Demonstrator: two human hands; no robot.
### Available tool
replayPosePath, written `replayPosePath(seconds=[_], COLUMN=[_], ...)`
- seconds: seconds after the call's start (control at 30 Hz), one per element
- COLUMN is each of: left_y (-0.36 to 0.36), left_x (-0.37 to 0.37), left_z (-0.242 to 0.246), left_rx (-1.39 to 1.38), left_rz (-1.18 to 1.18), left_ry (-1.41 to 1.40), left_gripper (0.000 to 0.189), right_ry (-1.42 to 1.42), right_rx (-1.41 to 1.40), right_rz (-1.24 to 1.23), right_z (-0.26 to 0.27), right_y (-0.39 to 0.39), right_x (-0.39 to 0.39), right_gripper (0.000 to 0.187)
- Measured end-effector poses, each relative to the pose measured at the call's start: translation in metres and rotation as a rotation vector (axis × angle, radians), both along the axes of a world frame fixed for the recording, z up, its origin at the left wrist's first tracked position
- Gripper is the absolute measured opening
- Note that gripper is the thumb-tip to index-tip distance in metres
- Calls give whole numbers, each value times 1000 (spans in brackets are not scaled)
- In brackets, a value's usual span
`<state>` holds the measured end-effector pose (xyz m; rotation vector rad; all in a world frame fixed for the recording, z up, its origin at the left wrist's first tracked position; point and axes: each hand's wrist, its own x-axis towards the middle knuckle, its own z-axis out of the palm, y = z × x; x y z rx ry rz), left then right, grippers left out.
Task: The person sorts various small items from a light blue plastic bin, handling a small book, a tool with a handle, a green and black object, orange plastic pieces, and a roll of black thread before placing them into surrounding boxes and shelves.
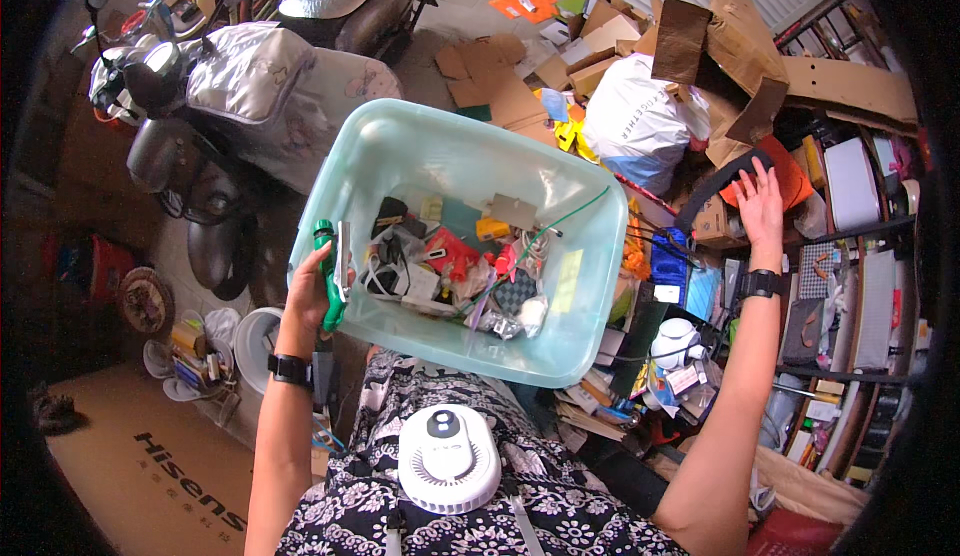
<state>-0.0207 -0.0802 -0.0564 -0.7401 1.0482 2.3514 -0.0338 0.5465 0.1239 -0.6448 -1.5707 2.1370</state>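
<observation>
My left hand (306,297) grips a green-handled tool (330,308) with a flat silvery metal strip along it, over the left rim of a large pale-green plastic bin (465,136). Which tool it is I cannot tell. Inside the bin lie a red item (452,250), a small yellow item (492,228), a checked dark pouch (516,290), plastic bags, cables and a thin green rod (551,228) leaning against the wall. Far to the right, my right hand (761,207) is stretched out with fingers apart, beside a dark curved strap (709,192) and an orange item (796,181); contact is unclear.
Scooters (247,91) stand at the upper left. Flattened cardboard (495,83) and a stuffed white plastic bag (637,117) lie beyond the bin. Crowded shelves (847,293) line the right. A white bucket (255,346) sits lower left. A white portable fan (450,458) hangs at my front.
</observation>
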Motion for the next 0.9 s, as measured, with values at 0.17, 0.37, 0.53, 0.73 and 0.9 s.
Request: replayPosePath(seconds=[0.17,0.37,0.53,0.73,0.9], left_y=[0,4,1,6,3], left_x=[-1,1,-3,-3,-2], left_z=[-3,15,6,12,14], left_rx=[-35,-165,-133,-174,-156], left_rz=[-1,7,-50,-15,-31], left_ry=[18,29,69,48,49], left_gripper=[27,25,26,26,26], right_ry=[-24,59,76,242,343], right_rx=[-98,-159,-123,-238,-369], right_rz=[-124,-197,-94,-27,-35], right_z=[-43,-85,-83,-36,-28], right_y=[66,60,66,53,50], right_x=[14,30,40,40,39], right_gripper=[52,62,69,66,64])
